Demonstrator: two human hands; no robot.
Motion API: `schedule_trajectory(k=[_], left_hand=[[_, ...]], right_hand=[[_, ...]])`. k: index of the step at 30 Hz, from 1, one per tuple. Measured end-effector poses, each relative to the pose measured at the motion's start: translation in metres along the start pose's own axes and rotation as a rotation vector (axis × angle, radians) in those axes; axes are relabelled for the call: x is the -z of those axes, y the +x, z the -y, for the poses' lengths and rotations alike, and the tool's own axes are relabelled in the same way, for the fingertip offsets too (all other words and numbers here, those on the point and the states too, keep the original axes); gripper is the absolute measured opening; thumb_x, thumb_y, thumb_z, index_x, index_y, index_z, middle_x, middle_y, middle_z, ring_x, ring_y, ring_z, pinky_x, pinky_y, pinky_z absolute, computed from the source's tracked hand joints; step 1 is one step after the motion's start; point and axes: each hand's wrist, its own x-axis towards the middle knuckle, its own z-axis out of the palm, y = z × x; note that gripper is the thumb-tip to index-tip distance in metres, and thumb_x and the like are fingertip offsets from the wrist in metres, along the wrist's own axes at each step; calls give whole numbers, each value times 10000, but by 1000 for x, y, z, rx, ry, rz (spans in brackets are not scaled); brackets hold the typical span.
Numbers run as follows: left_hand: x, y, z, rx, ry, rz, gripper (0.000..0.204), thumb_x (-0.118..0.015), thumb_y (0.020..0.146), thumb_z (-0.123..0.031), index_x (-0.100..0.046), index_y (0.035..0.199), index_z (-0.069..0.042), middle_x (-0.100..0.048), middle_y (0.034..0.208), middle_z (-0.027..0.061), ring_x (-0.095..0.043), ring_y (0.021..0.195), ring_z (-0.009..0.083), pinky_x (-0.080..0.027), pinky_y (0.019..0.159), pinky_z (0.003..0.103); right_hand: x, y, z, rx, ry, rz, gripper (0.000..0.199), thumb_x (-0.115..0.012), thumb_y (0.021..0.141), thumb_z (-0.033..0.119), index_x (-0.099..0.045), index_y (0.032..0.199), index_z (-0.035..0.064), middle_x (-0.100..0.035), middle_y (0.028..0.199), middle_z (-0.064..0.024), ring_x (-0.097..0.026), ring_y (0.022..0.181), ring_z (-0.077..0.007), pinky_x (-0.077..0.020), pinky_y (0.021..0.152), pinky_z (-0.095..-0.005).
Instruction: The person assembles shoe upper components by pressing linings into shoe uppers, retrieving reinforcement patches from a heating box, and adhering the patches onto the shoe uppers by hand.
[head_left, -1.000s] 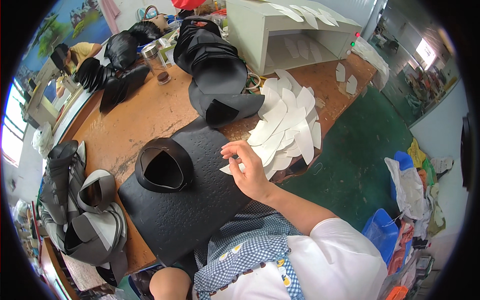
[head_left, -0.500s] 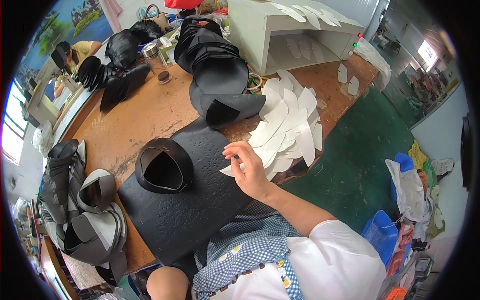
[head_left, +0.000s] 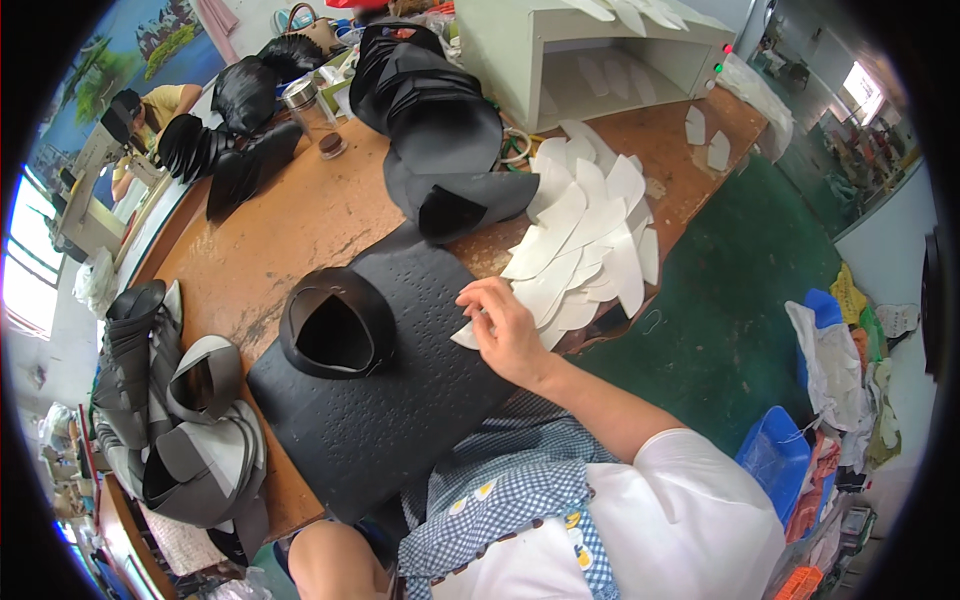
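My right hand (head_left: 503, 335) is over the right edge of a black dimpled mat (head_left: 400, 430), its fingers curled. Sticking out past the thumb is the pointed tip of a white cut piece (head_left: 464, 338); the hand hides the rest of it and most of the grip. Beside the hand lies a loose pile of white leaf-shaped pieces (head_left: 575, 240). On the mat, left of the hand, stands a black ring-shaped piece (head_left: 335, 325) with an opening in its middle. My left hand is out of the picture.
Stacked black curved pieces (head_left: 430, 120) lie behind the mat. Grey and white ones (head_left: 200, 465) fill the table's left side. At the back stand a pale open-fronted box (head_left: 510, 90) and a jar (head_left: 315, 120). A blue bin (head_left: 775, 460) sits at right; another person (head_left: 160, 105) is far left.
The whole view has shifted slightly, with the scene lying a little further right. My right hand stays at nearly the same spot beside the white pile.
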Motion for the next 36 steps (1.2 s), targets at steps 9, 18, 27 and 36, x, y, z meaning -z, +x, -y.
schedule_trajectory(k=[9,18,27,36], left_hand=[[46,-124,-29,733,543,601,618,-752,882,-333,-392,1303,-60,-533,1208,158,-564,1074,316,-499,907,562],[80,-194,-79,1962,823,112,161,-641,957,-4,-637,1117,7,-662,825,49,-590,689,67,-460,617,202],[76,-197,-72,1854,823,420,79,-653,950,-35,-691,1012,-4,-693,769,30,-635,677,74,-481,618,217],[73,-195,-87,1805,807,398,90,-650,957,-50,-683,1012,12,-694,780,53,-657,712,98,-510,657,244]], right_hand=[[-7,0,10,33,-13,57,231,-564,868,-116,-611,1057,6,-610,1084,-129,-671,861,-260,-552,723,-341],[-12,-6,19,421,-454,199,220,-647,817,-20,-653,1036,2,-638,1050,-108,-651,942,-281,-522,789,-383],[-11,-7,14,438,-468,230,179,-639,797,2,-672,972,14,-647,977,-100,-615,929,-285,-514,791,-397],[-4,-13,16,473,-414,243,110,-619,823,-24,-675,916,0,-649,950,-119,-609,934,-306,-514,816,-409]])
